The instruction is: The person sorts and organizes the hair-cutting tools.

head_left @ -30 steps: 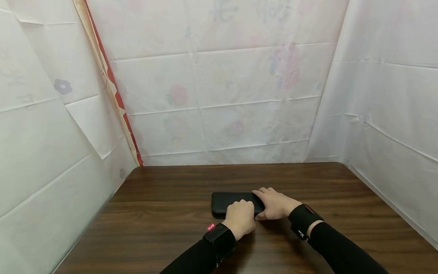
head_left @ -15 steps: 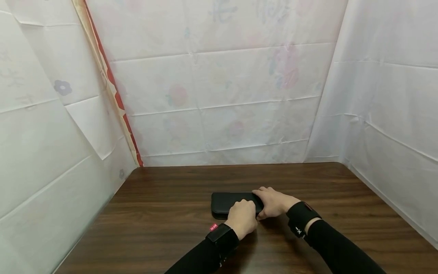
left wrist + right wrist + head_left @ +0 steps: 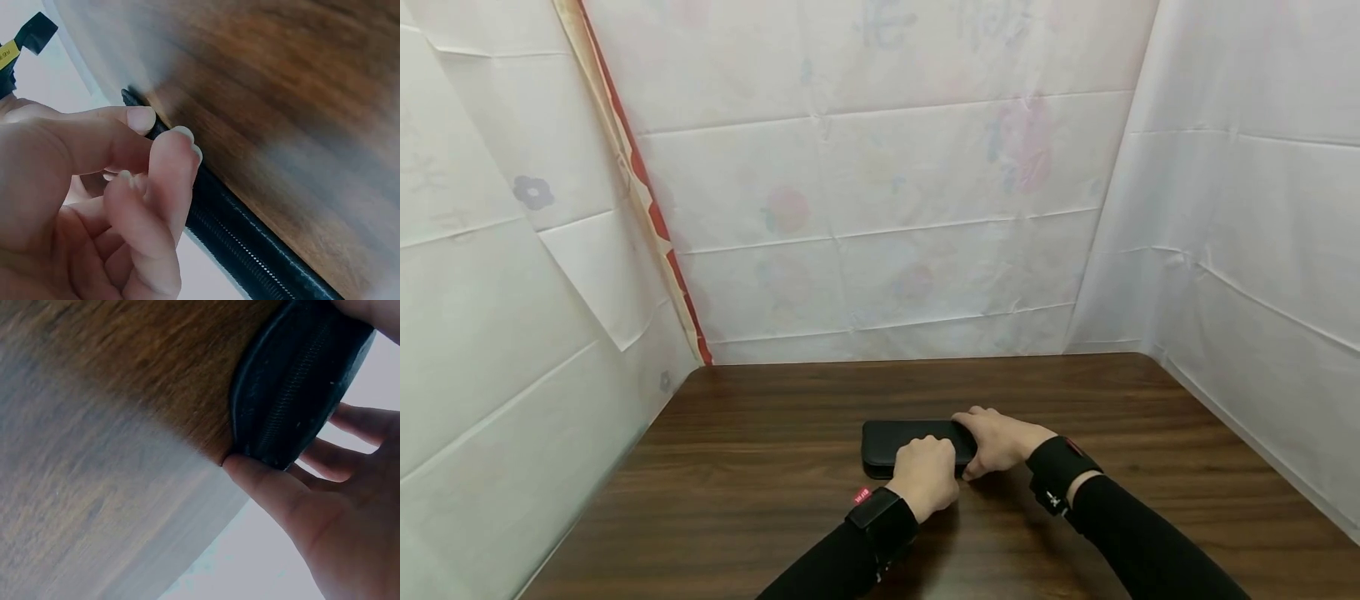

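A black zippered case (image 3: 887,442), rectangular with rounded corners, lies flat on the table in the head view. My left hand (image 3: 922,477) is at its near side, fingers curled and pinching at the zipped edge. In the left wrist view, the zip (image 3: 244,250) runs along that side below the fingers (image 3: 172,169); any pull between the fingertips is hidden. Around the case's right end my right hand (image 3: 1000,442) holds it, thumb in front and fingers over the far side. The right wrist view shows closed zip teeth (image 3: 287,387) between thumb and fingers.
The dark wood-grain table (image 3: 760,517) extends around the case on all sides. White printed sheets (image 3: 880,208) hang behind it and along both sides. Each wrist wears a black band (image 3: 883,525).
The left hand shifts slightly right, then back left along the near side. The right wrist turns a little; its hand stays on the case's end. The case stays in place.
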Demonstrator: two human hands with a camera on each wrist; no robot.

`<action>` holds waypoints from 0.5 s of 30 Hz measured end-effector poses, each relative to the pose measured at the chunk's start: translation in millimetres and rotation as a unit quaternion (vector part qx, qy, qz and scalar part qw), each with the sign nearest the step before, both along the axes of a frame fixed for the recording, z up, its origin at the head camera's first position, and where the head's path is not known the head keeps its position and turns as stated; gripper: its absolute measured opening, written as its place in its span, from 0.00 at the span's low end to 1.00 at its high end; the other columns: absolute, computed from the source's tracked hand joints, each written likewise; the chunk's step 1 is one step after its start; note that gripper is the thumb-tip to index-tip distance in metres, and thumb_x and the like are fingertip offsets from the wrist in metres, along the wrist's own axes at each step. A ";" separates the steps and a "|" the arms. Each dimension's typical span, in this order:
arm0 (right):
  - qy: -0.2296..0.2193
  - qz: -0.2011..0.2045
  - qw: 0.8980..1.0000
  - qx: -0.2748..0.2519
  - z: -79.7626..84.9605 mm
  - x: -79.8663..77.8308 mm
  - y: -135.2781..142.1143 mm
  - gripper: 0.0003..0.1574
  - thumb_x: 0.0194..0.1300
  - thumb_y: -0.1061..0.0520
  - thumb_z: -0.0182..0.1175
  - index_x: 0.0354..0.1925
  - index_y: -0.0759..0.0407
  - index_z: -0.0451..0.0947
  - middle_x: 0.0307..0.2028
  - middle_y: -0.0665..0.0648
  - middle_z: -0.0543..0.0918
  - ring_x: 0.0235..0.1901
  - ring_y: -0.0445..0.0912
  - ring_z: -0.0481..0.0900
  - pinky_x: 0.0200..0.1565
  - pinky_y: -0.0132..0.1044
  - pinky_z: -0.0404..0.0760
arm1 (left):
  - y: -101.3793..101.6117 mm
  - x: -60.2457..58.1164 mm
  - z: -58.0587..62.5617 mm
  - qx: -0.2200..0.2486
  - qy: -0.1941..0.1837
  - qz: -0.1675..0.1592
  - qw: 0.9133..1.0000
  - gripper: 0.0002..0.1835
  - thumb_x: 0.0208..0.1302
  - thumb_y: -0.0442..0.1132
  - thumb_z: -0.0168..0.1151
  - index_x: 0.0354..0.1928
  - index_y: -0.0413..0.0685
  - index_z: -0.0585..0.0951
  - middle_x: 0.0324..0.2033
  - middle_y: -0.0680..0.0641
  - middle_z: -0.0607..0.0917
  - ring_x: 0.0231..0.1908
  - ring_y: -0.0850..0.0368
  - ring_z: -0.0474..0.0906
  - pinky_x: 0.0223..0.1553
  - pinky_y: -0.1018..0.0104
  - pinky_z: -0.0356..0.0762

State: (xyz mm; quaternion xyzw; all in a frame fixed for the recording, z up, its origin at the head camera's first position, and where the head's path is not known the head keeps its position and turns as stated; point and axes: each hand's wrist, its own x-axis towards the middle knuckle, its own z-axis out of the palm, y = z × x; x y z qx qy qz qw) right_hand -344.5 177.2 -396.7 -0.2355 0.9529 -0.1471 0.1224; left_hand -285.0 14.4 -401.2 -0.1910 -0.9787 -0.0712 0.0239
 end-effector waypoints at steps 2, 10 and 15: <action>-0.001 0.000 1.000 0.000 0.7 -0.6 0.3 0.57 0.51 0.51 0.80 0.73 0.60 0.65 0.64 0.60 0.71 0.60 0.55 0.71 0.58 0.52 0.74 | -0.2 0.5 -0.3 -0.009 0.000 -0.001 1.000 0.14 0.58 0.44 0.74 0.42 0.43 0.87 0.30 0.47 0.84 0.25 0.53 0.80 0.24 0.60 0.79; -0.006 -0.002 1.000 0.002 1.4 -2.0 0.5 0.58 0.50 0.50 0.80 0.74 0.60 0.64 0.64 0.61 0.71 0.58 0.55 0.71 0.57 0.52 0.75 | -0.4 0.9 -3.1 -0.020 0.005 -0.003 1.000 0.11 0.59 0.44 0.72 0.39 0.45 0.88 0.27 0.48 0.83 0.23 0.55 0.77 0.22 0.60 0.78; -0.007 -0.005 1.000 0.004 0.9 -2.3 -1.0 0.58 0.50 0.51 0.80 0.74 0.60 0.64 0.64 0.60 0.70 0.58 0.55 0.71 0.57 0.52 0.75 | -0.9 0.5 -3.4 -0.022 0.005 0.000 1.000 0.12 0.59 0.45 0.72 0.40 0.44 0.88 0.28 0.47 0.83 0.23 0.54 0.78 0.23 0.59 0.79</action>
